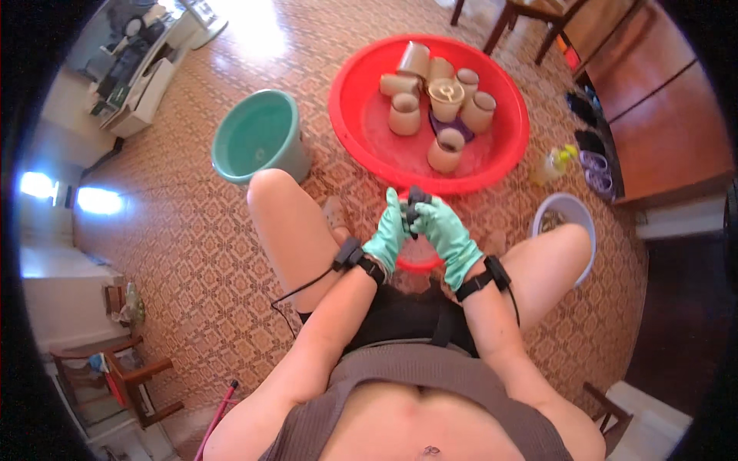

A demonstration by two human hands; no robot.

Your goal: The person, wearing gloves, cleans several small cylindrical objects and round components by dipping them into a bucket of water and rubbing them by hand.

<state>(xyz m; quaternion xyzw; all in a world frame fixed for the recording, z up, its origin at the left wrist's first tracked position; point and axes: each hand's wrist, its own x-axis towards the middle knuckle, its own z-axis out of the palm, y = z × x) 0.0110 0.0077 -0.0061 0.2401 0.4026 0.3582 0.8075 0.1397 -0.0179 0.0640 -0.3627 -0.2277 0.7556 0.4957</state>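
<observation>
Both my hands wear mint-green rubber gloves and meet between my knees. My left hand [389,232] and my right hand [443,230] are closed around a small dark grey object [417,198], whose kind I cannot make out. Below them a smaller red basin [420,266] shows in part between my legs. Just beyond stands a large red basin [351,146] with a little liquid at its bottom. Several beige, cup-like containers [403,115] lie or stand in it. A purple piece [452,127] shows among them.
A teal bucket [256,138] stands at the left, beyond my knee. To the right are a spray bottle [550,167] with a yellow-green head, a pale lavender bucket [582,206] and purple clogs [597,175]. Chair legs [500,31] stand behind the large basin.
</observation>
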